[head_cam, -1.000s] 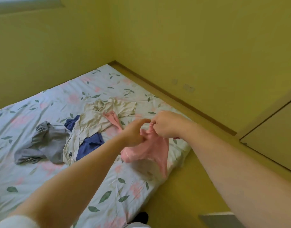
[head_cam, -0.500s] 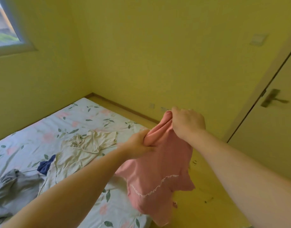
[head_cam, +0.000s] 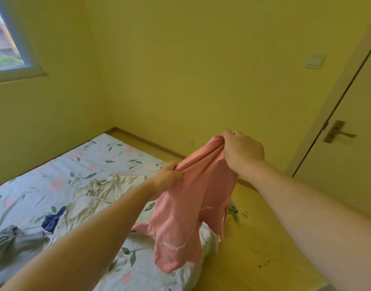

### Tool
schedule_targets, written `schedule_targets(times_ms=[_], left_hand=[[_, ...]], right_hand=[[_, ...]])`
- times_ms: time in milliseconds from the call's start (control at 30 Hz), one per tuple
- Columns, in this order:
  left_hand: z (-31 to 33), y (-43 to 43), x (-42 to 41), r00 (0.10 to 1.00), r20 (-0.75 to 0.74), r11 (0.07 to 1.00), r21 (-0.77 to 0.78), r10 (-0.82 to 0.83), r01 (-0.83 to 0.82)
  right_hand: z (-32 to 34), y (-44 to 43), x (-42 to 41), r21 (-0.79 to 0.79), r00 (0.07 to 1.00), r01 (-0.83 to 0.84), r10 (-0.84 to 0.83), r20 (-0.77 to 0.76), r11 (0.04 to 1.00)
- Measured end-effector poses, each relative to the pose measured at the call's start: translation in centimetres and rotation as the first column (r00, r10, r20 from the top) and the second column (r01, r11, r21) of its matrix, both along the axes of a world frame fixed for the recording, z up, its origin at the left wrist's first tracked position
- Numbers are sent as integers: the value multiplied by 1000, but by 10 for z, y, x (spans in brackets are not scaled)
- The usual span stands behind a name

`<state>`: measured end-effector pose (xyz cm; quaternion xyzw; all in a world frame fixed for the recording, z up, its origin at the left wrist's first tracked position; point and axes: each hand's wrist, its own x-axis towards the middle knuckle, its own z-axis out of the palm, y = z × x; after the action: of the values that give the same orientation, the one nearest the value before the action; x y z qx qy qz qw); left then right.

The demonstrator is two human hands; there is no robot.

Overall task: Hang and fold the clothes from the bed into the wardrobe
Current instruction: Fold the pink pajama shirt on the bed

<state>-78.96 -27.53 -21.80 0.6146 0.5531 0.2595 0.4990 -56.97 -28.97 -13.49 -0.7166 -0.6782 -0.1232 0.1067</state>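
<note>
Two hands hold one garment above the bed. The left hand pinches a bunched fold at the upper edge of the pink garment. The right hand, higher and toward 2 o'clock from the left, grips a second bunch of the same edge with its fingers curled round the cloth. The garment hangs between and below them. Its printed hem falls at 6 o'clock in front of the bed's corner; whether it touches the sheet cannot be determined.

Step in hand, as judged: pick-up and opening-out of one item, before hanging or folding.

Three further garments lie on the bed toward 8 o'clock:
- a cream garment
- a navy garment partly beneath it
- a grey garment at the frame edge

Next move calls for:
- Separate the hands along the edge to locate the collar or shoulders, then shake the cloth flat.
- Turn away from the bed, which is probably required. The wardrobe is not in view; a door stands at 3 o'clock.
- Keep the hem off the floor.
</note>
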Motion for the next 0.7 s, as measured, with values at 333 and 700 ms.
schedule_targets(times_ms=[333, 700], left_hand=[[-24, -11, -22, 836, -547, 958, 217, -39, 186], [-12, -35, -17, 969, -247, 908, 413, 31, 77]], right_hand=[[9, -1, 8, 19, 999, -54, 54, -5, 998], [20, -2, 12, 26, 1000, 1, 0, -27, 1000]])
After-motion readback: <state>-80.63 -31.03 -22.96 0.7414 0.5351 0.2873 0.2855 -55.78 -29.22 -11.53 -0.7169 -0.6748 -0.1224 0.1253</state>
